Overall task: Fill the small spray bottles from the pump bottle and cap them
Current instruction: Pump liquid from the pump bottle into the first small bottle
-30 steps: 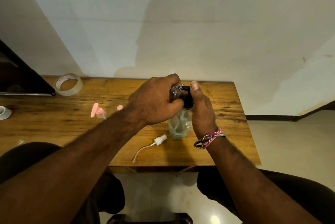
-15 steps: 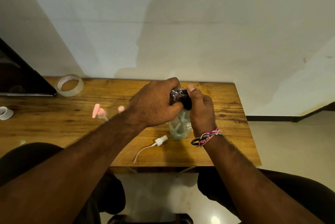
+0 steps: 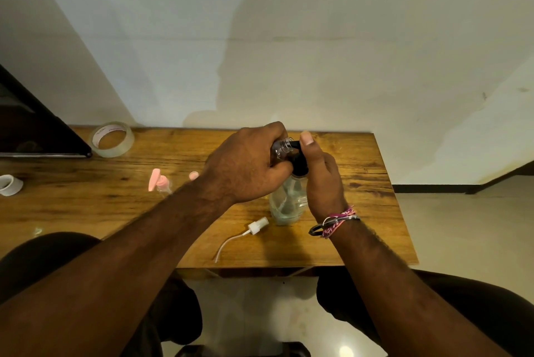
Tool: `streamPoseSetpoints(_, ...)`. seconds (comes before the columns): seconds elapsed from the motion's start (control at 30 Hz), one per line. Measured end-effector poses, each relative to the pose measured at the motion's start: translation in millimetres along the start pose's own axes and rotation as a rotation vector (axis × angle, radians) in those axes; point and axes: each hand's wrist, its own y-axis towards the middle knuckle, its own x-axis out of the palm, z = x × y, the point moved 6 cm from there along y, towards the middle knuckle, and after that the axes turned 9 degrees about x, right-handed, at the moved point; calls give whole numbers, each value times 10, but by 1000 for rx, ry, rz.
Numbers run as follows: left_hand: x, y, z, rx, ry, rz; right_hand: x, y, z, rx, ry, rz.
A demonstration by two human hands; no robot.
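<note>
1. The left hand (image 3: 245, 165) is curled round a small clear plastic spray bottle (image 3: 281, 148), holding its open neck tipped against the black pump head (image 3: 297, 158) of the larger clear pump bottle (image 3: 287, 203), which stands on the wooden table (image 3: 361, 212) near the right end.
2. The right hand (image 3: 322, 180) wraps the pump bottle's neck from the right, its thumb up on the black head — apparently the pressing digit.
3. The step looks like dispensing into the small bottle. To do it well, keep the nozzle lined up inside the small neck before each press, and press slowly so liquid does not spurt past the narrow opening.
4. Steady the pump bottle's base on the table; a tilt under thumb pressure could pull nozzle and neck apart.
5. How full the small bottle is cannot be told — the fingers hide its body.
6. The white spray cap with its dip tube (image 3: 257, 226) lies just in front of the pump bottle, in easy reach for capping. Another small bottle with a pink top (image 3: 161, 183) stands to the left.
</note>
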Motion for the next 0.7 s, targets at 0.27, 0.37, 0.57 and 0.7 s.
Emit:
streamPoseSetpoints(0.27,12,7,-19,-10,-21,-11,10,-12,-23,10,35,-42)
streamPoseSetpoints(0.37,13,-2,-19,-12,-35,-14,15,0,-33,2,31,-25)
streamPoseSetpoints(0.57,37,-11,-33,-7,-29,-24,13,51,14,25,9,-24)
streamPoseSetpoints(0.7,62,-16,-40,5,-30,-38,-2,69,37,3,27,-17)
